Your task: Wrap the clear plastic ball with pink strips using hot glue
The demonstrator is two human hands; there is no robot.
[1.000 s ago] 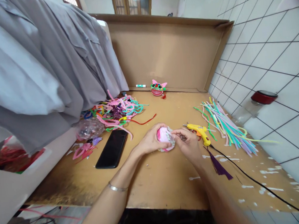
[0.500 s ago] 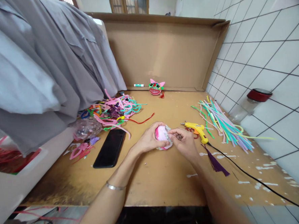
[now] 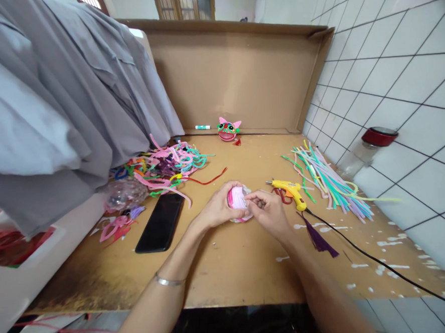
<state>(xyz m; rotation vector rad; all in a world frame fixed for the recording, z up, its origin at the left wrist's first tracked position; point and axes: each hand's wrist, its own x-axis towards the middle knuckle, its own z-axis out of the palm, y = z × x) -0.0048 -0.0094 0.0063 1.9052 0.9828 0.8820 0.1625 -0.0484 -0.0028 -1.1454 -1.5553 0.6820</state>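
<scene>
A small round pink and white piece [image 3: 238, 198] is held over the middle of the table by my left hand [image 3: 218, 207], whose thumb and fingers wrap its left side. At the piece's right edge, my right hand [image 3: 266, 208] has thumb and forefinger pinched together; whatever is between them is too small to make out. Just right of my right hand lies a yellow glue gun [image 3: 290, 190], its nozzle pointing left and its black cord running to the lower right. A purple tassel [image 3: 321, 241] rests below the glue gun.
Left of my hands are a black phone [image 3: 160, 223] and a pile of pipe cleaners [image 3: 173, 162]. More pipe cleaners [image 3: 331, 182] and a red-lidded jar [image 3: 368, 150] stand right. A lion-like head [image 3: 228, 130] and marker [image 3: 202, 127] sit by the cardboard [image 3: 232, 80].
The whole view has shifted slightly, so things appear a little further left. Both hands keep nearly the same pose around the pink and white piece.
</scene>
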